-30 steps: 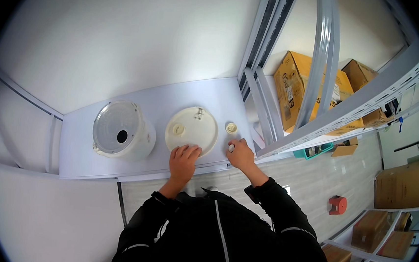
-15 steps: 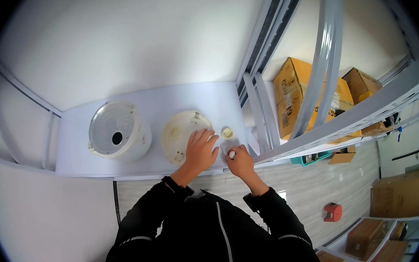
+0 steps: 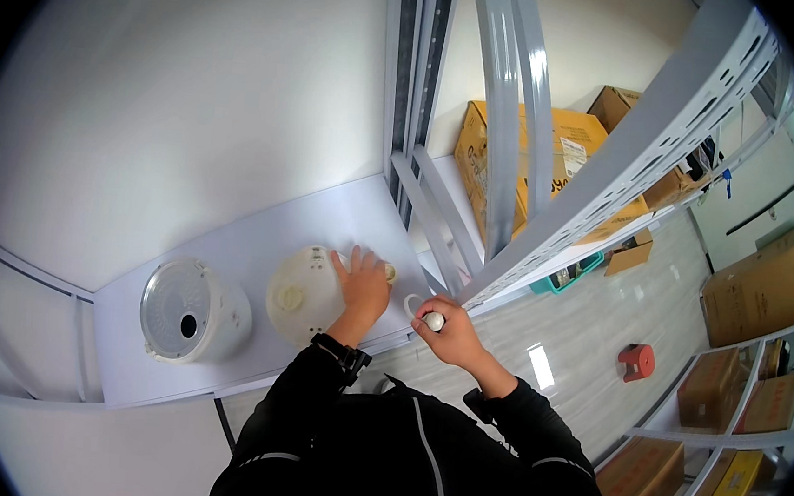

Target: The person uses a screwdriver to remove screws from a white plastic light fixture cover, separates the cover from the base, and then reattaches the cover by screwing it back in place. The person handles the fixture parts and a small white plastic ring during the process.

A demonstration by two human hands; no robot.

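My left hand [image 3: 366, 290] lies with fingers spread over the right side of a round cream-white lid-like disc [image 3: 294, 273]. A small yellowish round piece [image 3: 390, 273] peeks out beside its fingers; whether they touch it I cannot tell. My right hand [image 3: 451, 334] is closed around a small white object with a rounded end [image 3: 433, 321], held by the shelf's front edge. A thin white ring [image 3: 409, 303] sticks out by its fingers, apparently part of the same object. To the left stands a white round tub [image 3: 224, 316] with a translucent top and a dark round opening.
Everything on the white shelf board [image 3: 230, 233] sits beside a wall. Grey metal uprights [image 3: 510, 117] rise on the right, with a yellow carton [image 3: 569, 140] behind them. A teal basket [image 3: 568, 273] and a red stool [image 3: 636, 362] are further right.
The view has turned right, so the shelf sits further left. My left hand has spread its fingers and shifted toward the small yellowish piece. More of the ring by my right hand shows.
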